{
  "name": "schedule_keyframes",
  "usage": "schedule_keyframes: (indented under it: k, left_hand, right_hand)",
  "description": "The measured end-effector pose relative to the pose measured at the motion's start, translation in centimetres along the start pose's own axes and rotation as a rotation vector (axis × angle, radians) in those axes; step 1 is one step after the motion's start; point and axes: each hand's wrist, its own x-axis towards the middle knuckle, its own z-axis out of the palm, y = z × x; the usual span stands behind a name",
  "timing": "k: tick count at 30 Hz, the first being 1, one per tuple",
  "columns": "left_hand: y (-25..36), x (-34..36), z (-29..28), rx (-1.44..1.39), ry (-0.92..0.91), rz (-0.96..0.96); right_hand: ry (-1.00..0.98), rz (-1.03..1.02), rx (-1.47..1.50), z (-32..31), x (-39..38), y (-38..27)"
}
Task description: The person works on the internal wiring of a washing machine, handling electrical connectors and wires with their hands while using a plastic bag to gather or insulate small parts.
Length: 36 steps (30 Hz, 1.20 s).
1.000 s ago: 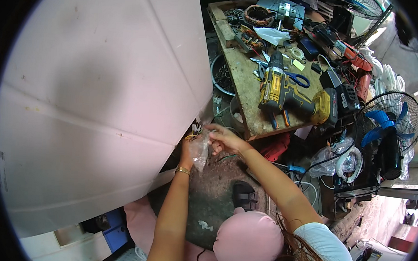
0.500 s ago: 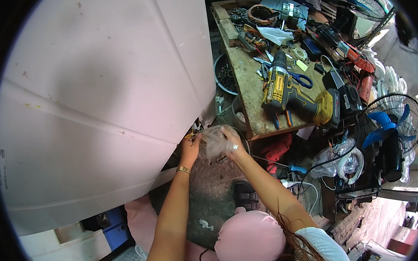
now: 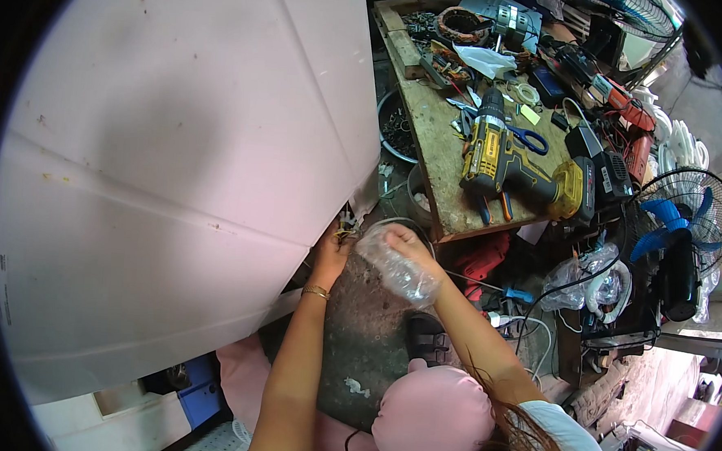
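A large white appliance panel [image 3: 217, 169] fills the left side. At its lower right edge, my left hand [image 3: 332, 255] is closed around a small bunch of wires [image 3: 345, 226], yellow and white ones among them. Part of these fingers is hidden behind the panel's edge. To the right, my right hand [image 3: 411, 246] grips a crumpled clear plastic bag [image 3: 405, 278], which hangs down along the wrist. The two hands are a short way apart, above the dirty floor.
A wooden workbench [image 3: 451, 218] at the right carries a yellow and black cordless drill [image 3: 487, 154], blue-handled scissors [image 3: 531, 140] and loose parts. Below are a bucket [image 3: 418, 192] and a red power tool [image 3: 486, 261]. A blue-bladed fan [image 3: 675, 222] stands at far right.
My right hand has drawn slightly right, away from the left, and the plastic bag now hangs lower toward the right wrist. My left hand stays at the wires.
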Motion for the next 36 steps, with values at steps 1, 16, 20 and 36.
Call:
schedule_keyframes:
  k: [1, 16, 20, 36]
  left_hand:
    - [1.0, 0.2, 0.8, -0.005, -0.074, -0.016]
    - [1.7, -0.6, 2.1, -0.38, -0.196, -0.012]
    - [1.0, -0.9, 1.5, -0.601, -0.068, 0.035]
    - [-0.7, -0.8, 4.3, -0.826, 0.259, -0.532]
  right_hand:
    - [-0.002, -0.031, -0.307, -0.2, 0.1, -0.6]
    - [0.114, 0.405, -0.134, -7.6, 9.5, 4.4]
    - [0.142, 0.39, -0.121, -9.1, 12.1, 7.0]
    - [0.247, -0.154, -0.792, 0.3, 3.0, 7.2]
